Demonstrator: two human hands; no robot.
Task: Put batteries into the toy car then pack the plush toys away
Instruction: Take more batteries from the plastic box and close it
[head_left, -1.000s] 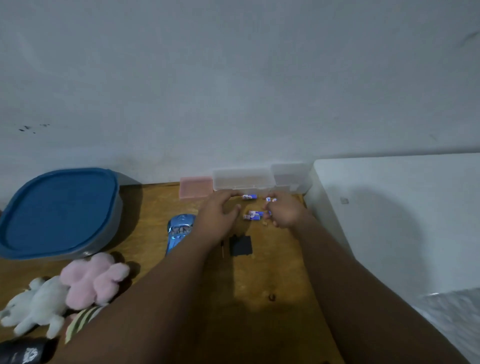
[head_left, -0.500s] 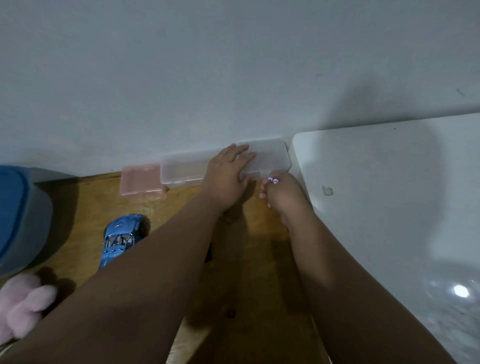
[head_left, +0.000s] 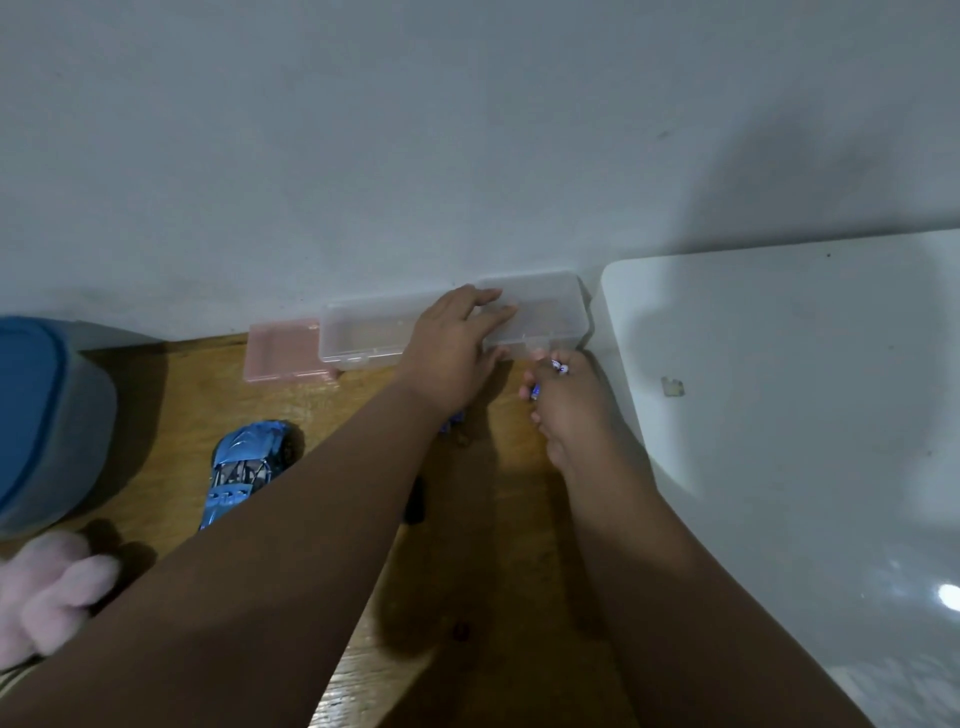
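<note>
Toy car: blue, lying on the wooden table, untouched, partly behind the left forearm; its battery bay is not visible. Batteries: blue and white, well to the right of the car, held in the right hand, whose fingers curl round them. Left hand: beyond and right of the car, fingers straight, laid flat on the clear box by the wall. Pink box: beyond the car. Plush toy: pink, nearer than the car, to its left. Blue-lidded tub: left of the car. Step, by judgement: gathering batteries, none fitted. The next move calls for carrying them to the car and exposing its bay.
</note>
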